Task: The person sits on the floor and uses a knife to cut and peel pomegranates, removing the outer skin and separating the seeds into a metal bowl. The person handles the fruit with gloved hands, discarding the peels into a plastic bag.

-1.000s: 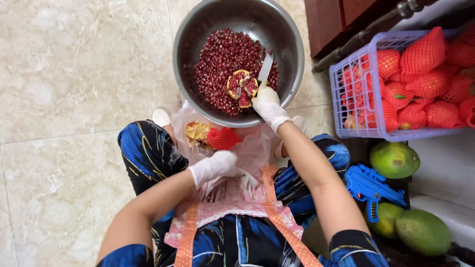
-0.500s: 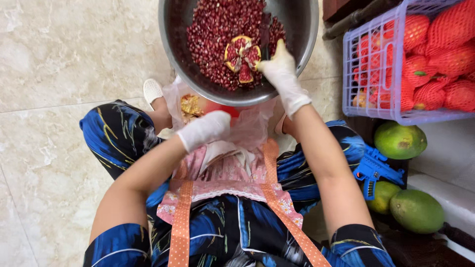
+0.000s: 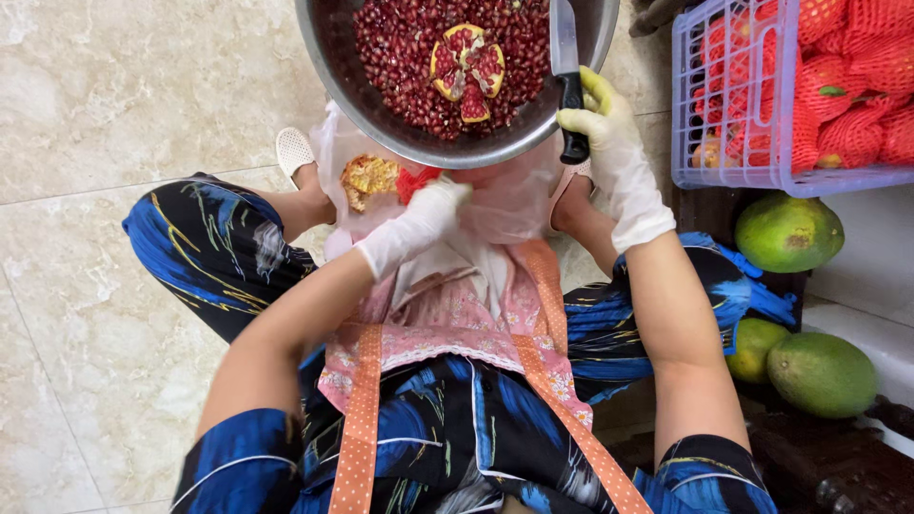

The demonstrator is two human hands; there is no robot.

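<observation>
A steel bowl (image 3: pixel 381 112) full of red pomegranate seeds sits on the floor in front of me, with a cut pomegranate half (image 3: pixel 466 62) lying on the seeds. My right hand (image 3: pixel 609 143), in a white glove, grips a black-handled knife (image 3: pixel 567 67) whose blade rests over the bowl's right side. My left hand (image 3: pixel 419 221), also gloved, reaches into a clear plastic bag (image 3: pixel 514 205) below the bowl, next to a piece of pomegranate peel (image 3: pixel 369 178) and a red scrap.
A purple plastic basket (image 3: pixel 724 176) of red net-wrapped fruit stands at the upper right. Green mangoes (image 3: pixel 788 233) lie on a dark ledge at the right. I sit with knees apart on a beige tiled floor (image 3: pixel 114 105), wearing a pink apron.
My right hand has drawn back from the pomegranate half to the bowl's right rim with the knife. The left hand has pushed further into the bag. The view has moved closer.
</observation>
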